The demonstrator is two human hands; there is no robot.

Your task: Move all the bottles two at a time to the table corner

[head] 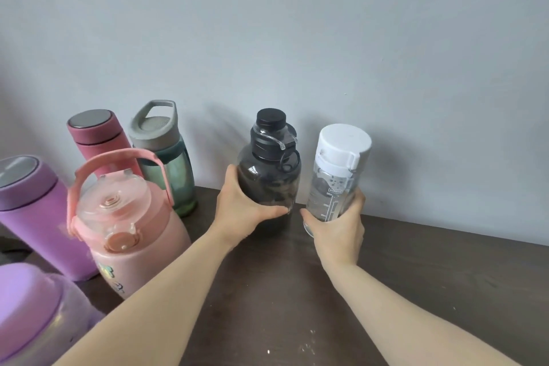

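Note:
My left hand (242, 206) grips the lower body of a dark smoky bottle (271, 175) with a black cap, upright near the wall. My right hand (338, 224) holds a clear bottle (334, 184) with a white lid, tilted slightly right; I cannot tell whether its base touches the table. At the left stand a pink jug with a handle (130, 226), a green bottle with a grey loop lid (166, 169), a dark pink flask (98, 142), a purple flask (32, 217) and a lilac lid (26, 312) at the bottom left.
The dark wooden table (430, 276) runs along a pale grey wall (297, 38). The group of bottles crowds the table's left end, close to my left forearm.

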